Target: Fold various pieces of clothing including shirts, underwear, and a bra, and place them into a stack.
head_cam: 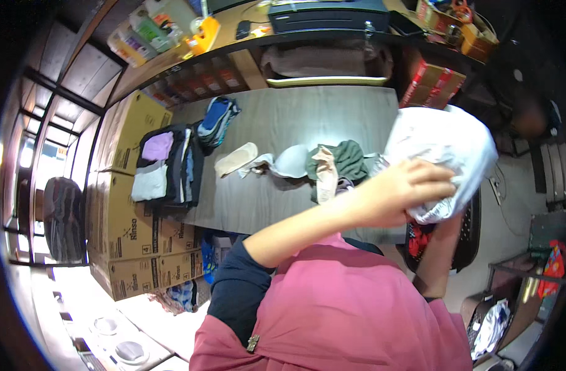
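Note:
My left hand (424, 188) grips the near side of a bulky, crumpled white bundle (443, 139), its fingers curled against the surface. Whether the bundle is cloth or plastic I cannot tell. It is raised over the right end of the grey wood-grain table (264, 116). My right forearm (436, 266) reaches up behind the bundle, which hides my right hand. To the left of my left hand lie a dark green garment (350, 157), a beige sock-like piece (326, 174), a pale grey bra (290, 162) and a cream cloth piece (236, 160).
Folded dark clothes (172, 162) and a small blue folded stack (218, 116) occupy the table's left end. Stacked cardboard boxes (134, 232) stand beside it. A raised counter (246, 41) runs along the back. At right are a black basket (466, 241) and a rack (519, 269).

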The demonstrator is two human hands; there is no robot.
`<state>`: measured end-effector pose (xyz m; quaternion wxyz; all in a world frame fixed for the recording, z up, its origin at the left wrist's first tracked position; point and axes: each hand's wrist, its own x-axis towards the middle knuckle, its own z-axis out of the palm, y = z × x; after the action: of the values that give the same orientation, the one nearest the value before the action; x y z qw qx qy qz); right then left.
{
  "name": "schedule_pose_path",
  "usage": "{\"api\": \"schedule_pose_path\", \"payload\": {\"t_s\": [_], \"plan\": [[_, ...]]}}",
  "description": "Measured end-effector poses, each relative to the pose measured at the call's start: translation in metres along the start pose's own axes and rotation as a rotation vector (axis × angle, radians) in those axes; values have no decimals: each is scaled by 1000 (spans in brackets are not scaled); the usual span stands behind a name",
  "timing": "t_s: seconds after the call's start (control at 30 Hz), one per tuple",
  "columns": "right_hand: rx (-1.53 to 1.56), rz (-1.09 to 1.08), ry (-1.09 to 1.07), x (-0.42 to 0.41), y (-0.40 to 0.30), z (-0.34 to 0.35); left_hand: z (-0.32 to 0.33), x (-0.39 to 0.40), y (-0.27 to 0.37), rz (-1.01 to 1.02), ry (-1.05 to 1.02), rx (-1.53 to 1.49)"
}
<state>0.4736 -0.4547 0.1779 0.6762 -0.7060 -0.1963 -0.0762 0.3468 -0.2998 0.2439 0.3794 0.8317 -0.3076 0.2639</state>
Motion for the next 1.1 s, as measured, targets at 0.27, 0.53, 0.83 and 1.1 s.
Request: {"api": "schedule_pose_path", "payload": {"t_s": [0.27,0.53,0.83,1.1], "plan": [[-67,161,518,-17,70,-190,54,-143,-53,-551,-278,506],[-513,540,165,-104,148,-209,37,-213,-78,-854,342,519],[-288,259,-461,-68,61,31,13,-217,-136,-1288,785,-522],[-251,91,-789,-103,33,156,-41,-200,-77,-1172,762,-877]]}}
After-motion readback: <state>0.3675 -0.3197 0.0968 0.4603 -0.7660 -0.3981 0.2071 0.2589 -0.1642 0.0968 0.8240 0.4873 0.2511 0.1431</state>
